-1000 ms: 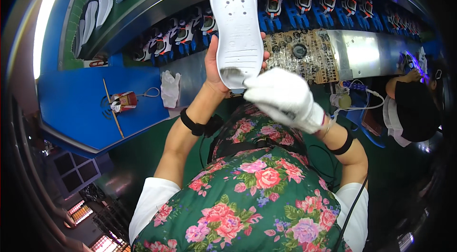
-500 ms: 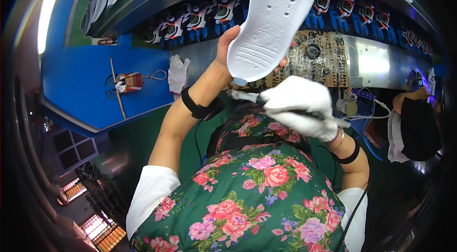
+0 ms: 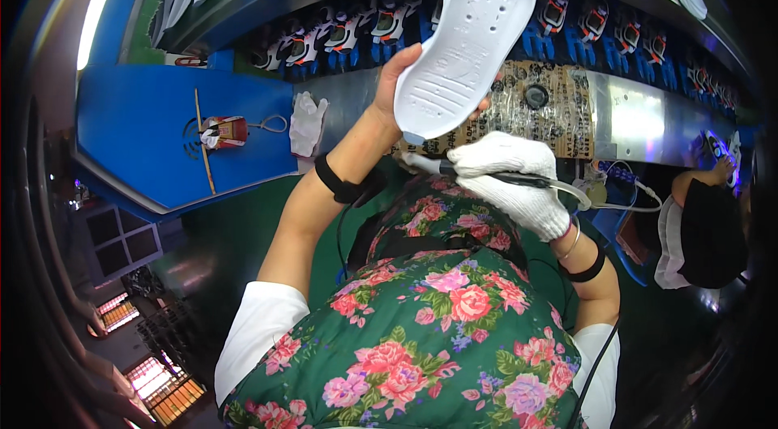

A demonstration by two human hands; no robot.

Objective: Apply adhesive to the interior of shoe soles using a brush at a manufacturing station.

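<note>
A white foam shoe sole (image 3: 466, 44) is tilted upward in front of me, its dimpled and ridged face toward me. A small grey-blue patch marks its lower end. My left hand (image 3: 395, 89), bare, grips the sole around its lower half, fingertips showing at the right edge. Just below the sole, my right hand (image 3: 512, 190) in a white knit glove is closed around a dark-handled brush (image 3: 438, 166). The brush's pale tip points left, apart from the sole, and a whitish tube runs from the handle's other end.
Shoe uppers (image 3: 344, 30) on blue holders line the far side. A patterned, taped mat (image 3: 559, 97) lies on the metal bench. Left is a blue table (image 3: 146, 125) with a red container (image 3: 227, 132) and white glove (image 3: 307, 123). Another person's arm (image 3: 698, 178) is at right.
The sole has shifted slightly down and right in the picture with my left hand. My right hand, blurred before, now shows sharply with the brush still in it; the surroundings have shifted a little too.
</note>
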